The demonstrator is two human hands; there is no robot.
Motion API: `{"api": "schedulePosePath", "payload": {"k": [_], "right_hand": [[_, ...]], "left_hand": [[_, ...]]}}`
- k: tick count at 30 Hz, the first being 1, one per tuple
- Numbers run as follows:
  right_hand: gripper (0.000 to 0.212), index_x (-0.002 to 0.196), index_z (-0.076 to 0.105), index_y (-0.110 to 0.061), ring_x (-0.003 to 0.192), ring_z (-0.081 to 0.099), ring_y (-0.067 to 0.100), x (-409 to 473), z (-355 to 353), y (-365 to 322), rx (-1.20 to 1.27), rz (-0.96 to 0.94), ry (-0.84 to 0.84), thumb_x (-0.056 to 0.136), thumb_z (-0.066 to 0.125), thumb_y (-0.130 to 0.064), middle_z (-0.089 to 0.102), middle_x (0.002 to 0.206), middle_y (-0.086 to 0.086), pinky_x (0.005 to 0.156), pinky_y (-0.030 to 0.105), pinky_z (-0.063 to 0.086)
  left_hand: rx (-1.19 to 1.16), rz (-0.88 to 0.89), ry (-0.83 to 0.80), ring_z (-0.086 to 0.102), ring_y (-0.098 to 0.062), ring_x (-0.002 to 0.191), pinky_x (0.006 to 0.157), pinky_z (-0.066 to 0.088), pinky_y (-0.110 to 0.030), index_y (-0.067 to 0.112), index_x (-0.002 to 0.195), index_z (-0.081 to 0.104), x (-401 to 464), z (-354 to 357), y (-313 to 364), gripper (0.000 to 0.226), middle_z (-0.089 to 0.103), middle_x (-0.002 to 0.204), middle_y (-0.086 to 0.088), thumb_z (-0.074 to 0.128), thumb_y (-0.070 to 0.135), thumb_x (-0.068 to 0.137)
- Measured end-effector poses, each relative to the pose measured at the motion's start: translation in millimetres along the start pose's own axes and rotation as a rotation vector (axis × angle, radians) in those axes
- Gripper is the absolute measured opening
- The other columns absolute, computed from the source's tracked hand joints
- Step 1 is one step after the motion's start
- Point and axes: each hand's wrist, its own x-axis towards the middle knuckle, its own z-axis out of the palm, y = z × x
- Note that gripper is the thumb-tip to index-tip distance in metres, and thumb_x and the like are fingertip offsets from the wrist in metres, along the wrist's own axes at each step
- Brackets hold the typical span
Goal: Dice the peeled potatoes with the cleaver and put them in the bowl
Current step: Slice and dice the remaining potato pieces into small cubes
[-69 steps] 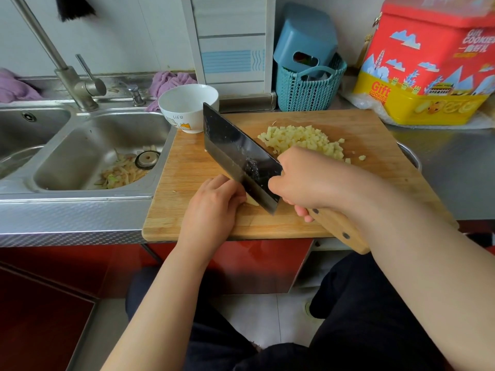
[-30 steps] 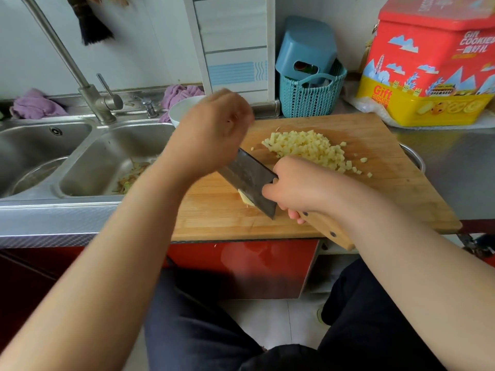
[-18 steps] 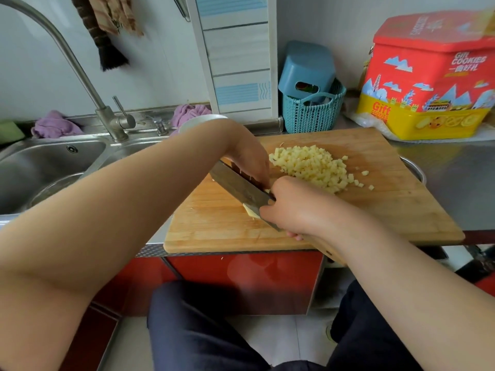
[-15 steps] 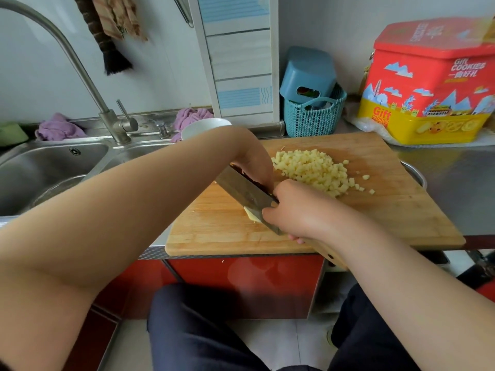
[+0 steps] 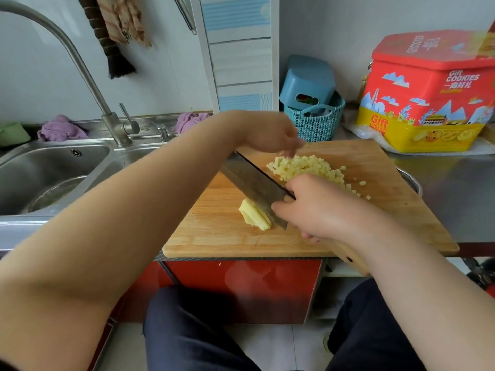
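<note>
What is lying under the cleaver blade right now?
A pale yellow stack of potato slices pokes out beneath the steel cleaver blade on the wooden cutting board; anything further under the blade is hidden.

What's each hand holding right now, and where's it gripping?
The right hand grips the cleaver where the blade meets the wooden handle. The left hand holds nothing; it hovers over the diced potato.
</note>
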Motion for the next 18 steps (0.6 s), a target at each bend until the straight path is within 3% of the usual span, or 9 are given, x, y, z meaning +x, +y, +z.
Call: {"api": "schedulePosePath", "payload": {"k": [4,6,8,10,12,14,16,18], "right_hand": [[0.018,0.090,0.057,-0.013,0.047,0.059,0.013,4.0,-8.9,17.5,0.060,0.026,0.004,0.098,0.052,-0.028,0.069,0.074,0.011,0.050,0.030,0.057],[0.025,0.076,0.050,-0.016,0.040,0.054,0.008,6.2,-13.2,25.7,0.077,0.044,0.015,0.098,0.053,-0.027,0.063,0.064,0.006,0.045,0.026,0.052],[0.028,0.073,0.049,-0.015,0.037,0.052,0.006,7.3,-16.9,32.8,0.100,0.059,0.025,0.099,0.054,-0.026,0.060,0.060,0.003,0.043,0.024,0.048],[0.029,0.073,0.050,-0.014,0.037,0.051,0.006,8.6,-19.0,39.0,0.127,0.066,0.041,0.099,0.054,-0.027,0.059,0.060,0.003,0.043,0.023,0.047],[0.028,0.076,0.049,-0.013,0.042,0.054,0.009,11.1,-19.4,44.2,0.150,0.074,0.060,0.099,0.054,-0.028,0.060,0.063,0.004,0.045,0.024,0.048],[0.027,0.078,0.046,-0.014,0.045,0.055,0.010,13.3,-19.1,48.3,0.174,0.086,0.076,0.099,0.054,-0.030,0.060,0.066,0.005,0.045,0.025,0.049],[0.026,0.079,0.041,-0.021,0.043,0.053,0.009,14.5,-18.8,51.2,0.205,0.092,0.080,0.099,0.054,-0.030,0.060,0.067,0.005,0.044,0.024,0.048],[0.024,0.083,0.041,-0.020,0.042,0.053,0.008,15.0,-18.5,53.7,0.226,0.092,0.077,0.099,0.054,-0.031,0.059,0.067,0.004,0.044,0.023,0.048]], "left_hand": [[-0.184,0.253,1.002,0.052,-0.001,0.080,0.071,0.045,-0.018,0.008,0.097,0.061,-38.6,17.9,-10.4,0.011,0.055,0.096,0.005,0.053,0.016,0.095],[-0.184,0.274,1.195,0.050,-0.012,0.077,0.068,0.042,-0.024,0.000,0.092,0.056,-54.9,41.9,-21.9,0.007,0.054,0.090,-0.005,0.055,0.007,0.091],[-0.209,0.261,1.052,0.048,-0.017,0.078,0.068,0.043,-0.030,0.002,0.091,0.053,-63.5,68.4,-37.2,0.010,0.053,0.088,-0.006,0.058,0.010,0.089],[-0.240,0.223,0.737,0.049,-0.015,0.087,0.076,0.046,-0.036,0.010,0.096,0.055,-66.1,93.3,-49.4,0.016,0.054,0.094,0.000,0.059,0.023,0.087],[-0.237,0.197,0.414,0.047,-0.010,0.106,0.094,0.043,-0.041,0.017,0.111,0.056,-64.6,113.5,-57.0,0.034,0.054,0.113,0.004,0.061,0.026,0.079],[-0.158,0.175,0.146,0.033,-0.012,0.131,0.110,0.032,-0.044,0.027,0.135,0.044,-60.4,124.6,-62.7,0.060,0.042,0.140,0.007,0.062,0.024,0.077],[-0.025,0.142,-0.020,0.016,-0.013,0.142,0.115,0.026,-0.047,0.035,0.148,0.027,-54.2,126.1,-63.5,0.076,0.024,0.153,0.012,0.062,0.023,0.081],[0.055,0.139,-0.092,0.009,-0.012,0.145,0.117,0.023,-0.049,0.037,0.150,0.020,-44.4,123.1,-61.3,0.082,0.018,0.156,0.012,0.061,0.020,0.081]]}}
